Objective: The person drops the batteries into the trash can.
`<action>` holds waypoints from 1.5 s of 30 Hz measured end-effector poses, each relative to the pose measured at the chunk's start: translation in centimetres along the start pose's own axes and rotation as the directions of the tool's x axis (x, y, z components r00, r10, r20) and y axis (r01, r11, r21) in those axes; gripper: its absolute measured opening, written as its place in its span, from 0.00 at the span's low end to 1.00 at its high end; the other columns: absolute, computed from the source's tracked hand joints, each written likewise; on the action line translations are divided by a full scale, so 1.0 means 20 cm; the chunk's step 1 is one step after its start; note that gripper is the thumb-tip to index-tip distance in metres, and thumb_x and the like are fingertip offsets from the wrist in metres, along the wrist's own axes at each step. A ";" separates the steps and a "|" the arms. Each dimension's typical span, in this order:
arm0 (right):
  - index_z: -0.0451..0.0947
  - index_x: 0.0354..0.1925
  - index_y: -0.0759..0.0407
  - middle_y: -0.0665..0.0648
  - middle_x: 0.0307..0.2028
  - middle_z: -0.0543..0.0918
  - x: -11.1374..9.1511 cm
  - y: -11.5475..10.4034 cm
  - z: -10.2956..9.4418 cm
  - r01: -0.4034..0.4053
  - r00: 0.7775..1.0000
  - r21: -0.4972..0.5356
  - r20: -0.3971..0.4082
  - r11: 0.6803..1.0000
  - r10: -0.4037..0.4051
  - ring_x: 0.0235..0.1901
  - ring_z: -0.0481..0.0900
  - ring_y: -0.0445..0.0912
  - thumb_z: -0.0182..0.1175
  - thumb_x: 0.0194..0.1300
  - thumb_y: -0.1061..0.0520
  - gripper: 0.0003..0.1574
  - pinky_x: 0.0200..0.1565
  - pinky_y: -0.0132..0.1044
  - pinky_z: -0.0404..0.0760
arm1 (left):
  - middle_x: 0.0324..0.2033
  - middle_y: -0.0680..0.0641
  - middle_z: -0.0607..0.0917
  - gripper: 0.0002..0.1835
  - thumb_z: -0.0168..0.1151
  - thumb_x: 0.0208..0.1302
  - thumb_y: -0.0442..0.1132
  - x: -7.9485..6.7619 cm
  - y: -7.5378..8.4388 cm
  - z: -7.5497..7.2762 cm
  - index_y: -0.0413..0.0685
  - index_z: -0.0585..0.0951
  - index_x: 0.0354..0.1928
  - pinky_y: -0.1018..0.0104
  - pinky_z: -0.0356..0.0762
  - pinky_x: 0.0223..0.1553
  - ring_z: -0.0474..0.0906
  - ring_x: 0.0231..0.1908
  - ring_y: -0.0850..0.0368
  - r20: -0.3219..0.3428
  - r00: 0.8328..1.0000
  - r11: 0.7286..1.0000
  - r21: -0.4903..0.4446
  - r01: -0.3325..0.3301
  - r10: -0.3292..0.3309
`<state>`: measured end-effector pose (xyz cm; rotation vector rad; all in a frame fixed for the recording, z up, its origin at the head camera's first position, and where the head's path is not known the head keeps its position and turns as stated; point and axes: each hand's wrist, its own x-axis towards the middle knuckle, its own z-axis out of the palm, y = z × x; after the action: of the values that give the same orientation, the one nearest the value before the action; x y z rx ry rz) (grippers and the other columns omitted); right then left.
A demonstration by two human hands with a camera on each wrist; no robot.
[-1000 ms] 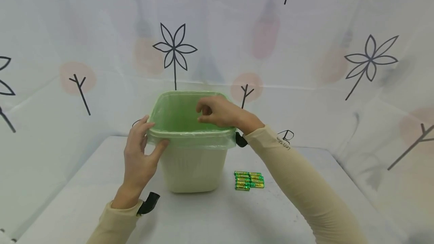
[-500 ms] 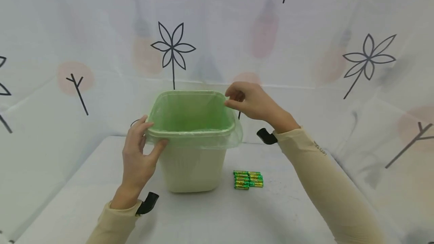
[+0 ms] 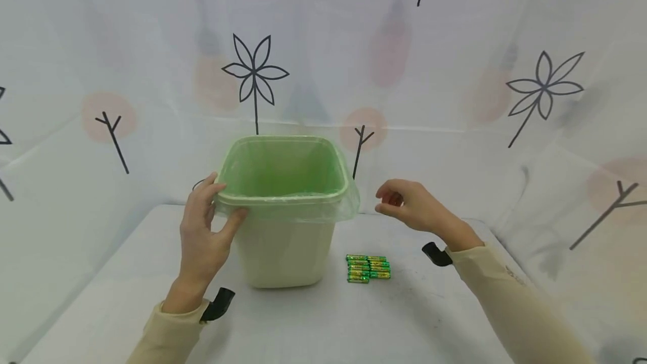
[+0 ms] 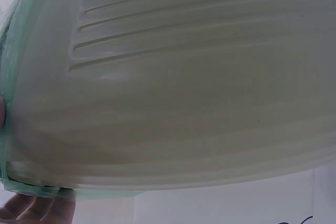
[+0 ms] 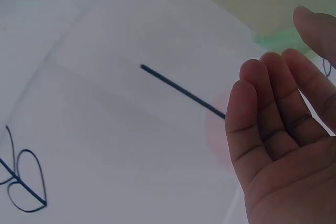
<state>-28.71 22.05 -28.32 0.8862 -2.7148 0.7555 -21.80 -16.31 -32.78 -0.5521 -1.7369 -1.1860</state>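
A cream trash bin (image 3: 283, 251) stands upright on the table, lined with a thin green plastic bag (image 3: 283, 170) folded over its rim. My left hand (image 3: 204, 243) grips the bin at its left front corner, thumb on the front and fingers along the left side, over the bag. In the left wrist view the bin's ribbed wall (image 4: 184, 77) fills most of the picture, and the fingertips (image 4: 58, 208) touch the bag edge. My right hand (image 3: 419, 206) hangs in the air right of the bin, fingers loosely bent; the right wrist view shows the palm (image 5: 289, 166) holding nothing.
Several green and gold batteries (image 3: 369, 268) lie in two columns on the white table (image 3: 313, 324), right of the bin's base. A white cloth (image 3: 313, 27) printed with flowers and twigs hangs behind and at both sides.
My right hand has come out from over the bin's opening, passed its right rim, and moved right and down through the air. My left hand has kept its hold on the bin's corner.
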 end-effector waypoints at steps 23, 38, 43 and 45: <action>0.77 0.45 0.57 0.50 0.36 0.78 -0.27 0.23 0.47 -0.073 0.969 0.036 0.239 0.997 0.062 0.38 0.74 0.47 0.70 0.56 0.54 0.19 0.38 0.36 0.77 | 0.58 0.26 0.68 0.29 0.67 0.44 0.13 0.04 0.17 0.00 0.22 0.70 0.52 0.67 0.67 0.64 0.67 0.58 0.33 -0.007 0.999 0.999 -0.009 -0.033 0.033; 0.79 0.44 0.52 0.44 0.34 0.74 -0.31 0.26 0.57 -0.045 0.955 -0.130 0.285 0.990 0.081 0.35 0.72 0.40 0.72 0.52 0.49 0.22 0.39 0.37 0.77 | 0.59 0.25 0.67 0.28 0.67 0.46 0.15 0.04 0.18 0.00 0.22 0.70 0.52 0.68 0.67 0.64 0.66 0.59 0.34 0.000 1.000 0.999 0.029 -0.017 0.017; 0.79 0.43 0.51 0.42 0.35 0.74 -0.32 0.26 0.58 -0.050 0.954 -0.150 0.285 0.987 0.091 0.35 0.71 0.39 0.73 0.50 0.47 0.22 0.40 0.38 0.78 | 0.59 0.25 0.68 0.29 0.68 0.45 0.15 0.03 0.17 0.00 0.23 0.70 0.52 0.68 0.67 0.63 0.66 0.59 0.34 -0.003 1.000 0.999 0.026 -0.021 0.021; 0.79 0.43 0.50 0.42 0.34 0.74 -0.32 0.26 0.59 -0.063 0.951 -0.168 0.290 0.984 0.110 0.35 0.70 0.39 0.73 0.50 0.46 0.23 0.39 0.38 0.78 | 0.59 0.27 0.68 0.29 0.68 0.45 0.15 0.03 0.14 0.00 0.24 0.70 0.52 0.68 0.67 0.64 0.66 0.60 0.34 -0.005 1.000 1.000 0.018 -0.026 0.026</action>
<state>-26.90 22.70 -42.48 0.9147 -3.0434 0.4429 -19.85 -15.13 -30.92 -0.5584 -1.7292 -1.1518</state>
